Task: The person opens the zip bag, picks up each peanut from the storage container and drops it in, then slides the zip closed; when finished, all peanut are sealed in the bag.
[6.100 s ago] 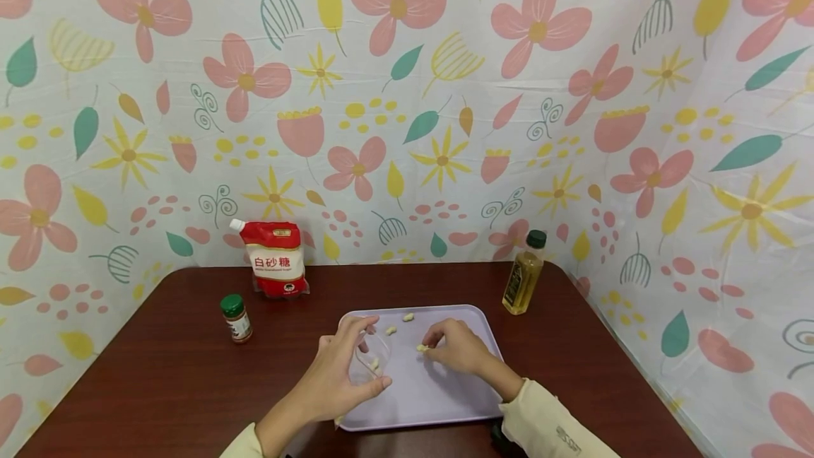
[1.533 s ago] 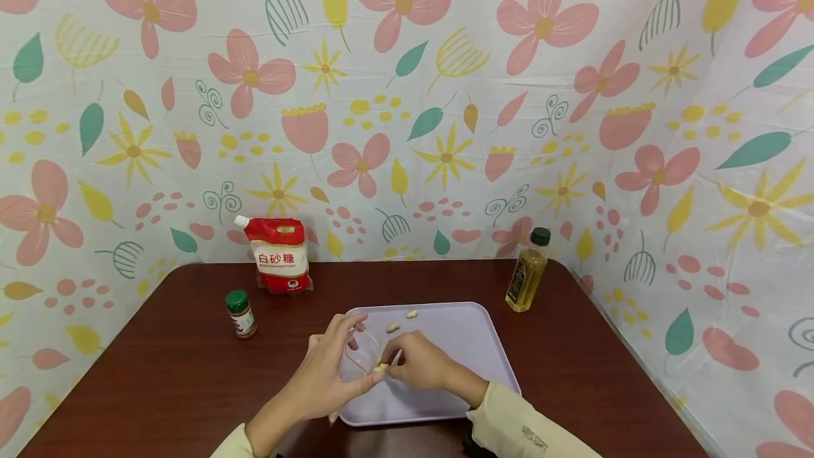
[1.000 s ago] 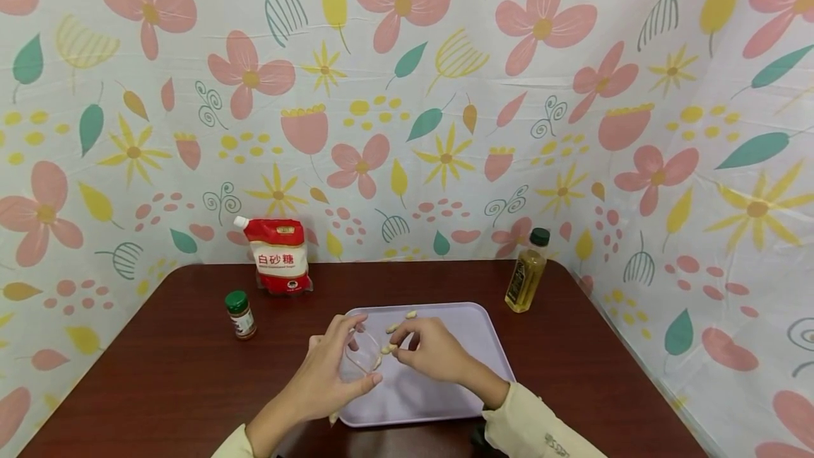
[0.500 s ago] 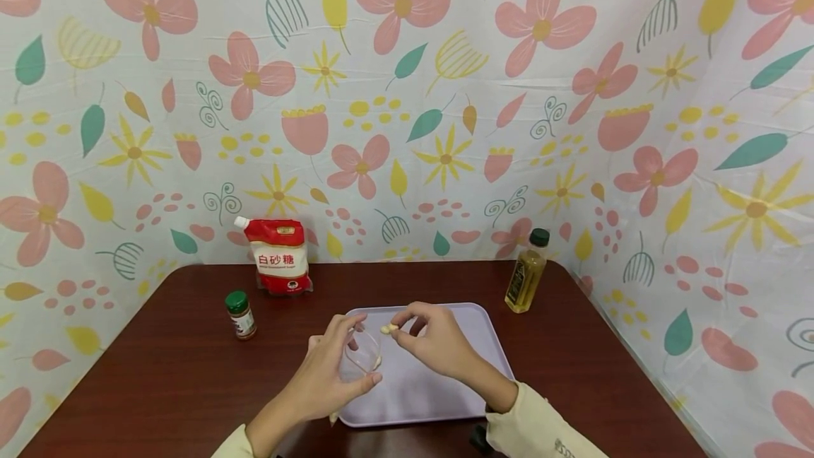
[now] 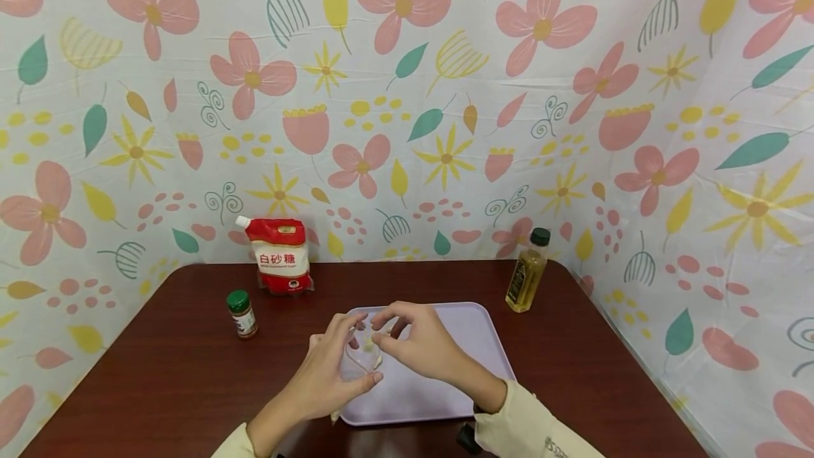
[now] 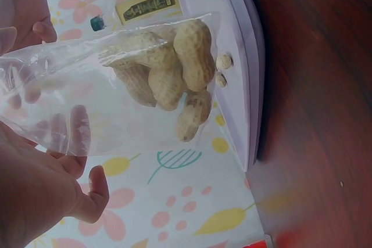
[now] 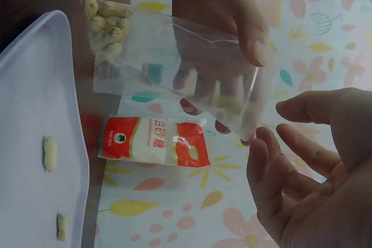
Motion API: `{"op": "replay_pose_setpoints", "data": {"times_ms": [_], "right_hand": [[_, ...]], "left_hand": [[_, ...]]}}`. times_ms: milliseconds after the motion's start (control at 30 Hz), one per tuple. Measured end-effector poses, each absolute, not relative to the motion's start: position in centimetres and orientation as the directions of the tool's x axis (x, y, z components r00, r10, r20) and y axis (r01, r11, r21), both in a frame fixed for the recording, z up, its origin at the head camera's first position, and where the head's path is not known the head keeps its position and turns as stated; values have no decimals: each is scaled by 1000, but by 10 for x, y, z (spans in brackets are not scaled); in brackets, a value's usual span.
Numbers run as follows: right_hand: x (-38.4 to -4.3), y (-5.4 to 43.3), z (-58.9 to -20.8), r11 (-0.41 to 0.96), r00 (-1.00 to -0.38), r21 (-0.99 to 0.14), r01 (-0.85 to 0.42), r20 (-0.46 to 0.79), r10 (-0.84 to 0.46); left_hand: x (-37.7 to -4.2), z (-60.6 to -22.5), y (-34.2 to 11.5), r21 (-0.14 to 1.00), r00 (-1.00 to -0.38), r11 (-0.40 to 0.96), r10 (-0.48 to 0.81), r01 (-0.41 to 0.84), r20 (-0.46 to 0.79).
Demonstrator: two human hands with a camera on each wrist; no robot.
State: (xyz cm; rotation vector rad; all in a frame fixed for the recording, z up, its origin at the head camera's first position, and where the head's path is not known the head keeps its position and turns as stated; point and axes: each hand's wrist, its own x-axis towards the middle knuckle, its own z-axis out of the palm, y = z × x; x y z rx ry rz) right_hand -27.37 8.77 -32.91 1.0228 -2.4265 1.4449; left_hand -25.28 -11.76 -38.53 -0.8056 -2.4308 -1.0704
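My left hand [image 5: 327,377] holds a clear plastic bag [image 6: 110,123] by its mouth, keeping it spread. Several unshelled peanuts [image 6: 195,53] lie at the bottom of the bag, well seen in the left wrist view. Right at the bag's mouth is my right hand [image 5: 422,341], its thumb and fingers apart with nothing between them. A blurred pale peanut [image 7: 229,103] shows inside the upper bag, in front of the left fingers. Two more peanuts, one nearer [image 7: 51,154] and one farther [image 7: 62,226], rest on the lilac tray [image 5: 458,380]; my right hand hides them in the head view.
A red and white sugar pouch [image 5: 282,260] stands at the back left, behind a green-capped jar [image 5: 242,315]. An oil bottle [image 5: 527,271] stands at the back right of the dark table [image 5: 159,373]. A small black object [image 5: 468,438] is by the right sleeve.
My right hand picked up a peanut from the tray, carried it leftward to the bag's mouth and let it go there. The left hand keeps holding the bag in place.
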Motion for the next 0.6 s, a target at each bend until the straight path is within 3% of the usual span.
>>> {"op": "replay_pose_setpoints", "data": {"times_ms": [600], "right_hand": [[-293, 93, -344, 360, -792, -727, -585, 414, -449]], "left_hand": [[-252, -380, -122, 561, -791, 570, 324, 601, 518]]}}
